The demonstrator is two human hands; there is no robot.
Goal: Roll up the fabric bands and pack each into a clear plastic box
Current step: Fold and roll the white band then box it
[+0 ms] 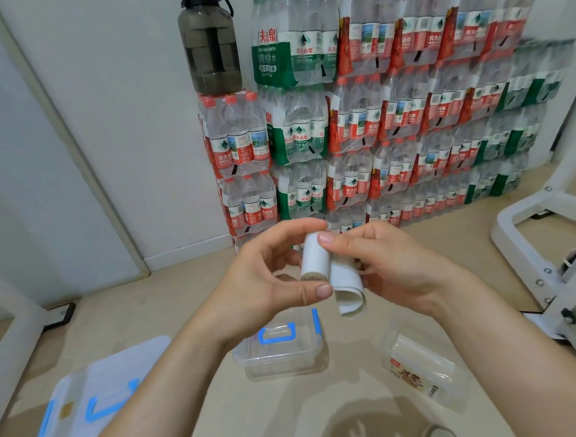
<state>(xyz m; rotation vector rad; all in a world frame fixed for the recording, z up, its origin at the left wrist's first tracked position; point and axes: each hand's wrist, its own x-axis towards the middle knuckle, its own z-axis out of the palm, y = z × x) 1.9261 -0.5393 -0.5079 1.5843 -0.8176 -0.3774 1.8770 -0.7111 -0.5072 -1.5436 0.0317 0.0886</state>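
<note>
Nearest, at the lower left: a flat translucent lid [99,388] with blue clips lies on the beige floor [321,411]. Centre, below the hands: a clear plastic box [282,350] with blue latches, lid on; no band can be made out inside it. To its right, apart from it: a second clear box [425,374] lies on its side, a printed label facing up. Above the boxes, both hands are raised in the air. The left hand [269,278] grips the white fabric band [315,260], mostly wound into an upright roll, with the thumb under the lower end and the fingers curled over the upper end. The right hand [391,263] pinches the same band: one fingertip presses the top of the roll, and the other fingers curl behind the loose tail [347,291], which hangs just beside the roll and curls at its bottom. Far side: shrink-wrapped water-bottle packs [391,114] are stacked against the wall, and a dark jug [210,50] stands on the leftmost stack. A white frame [544,227] stands at the right.
</note>
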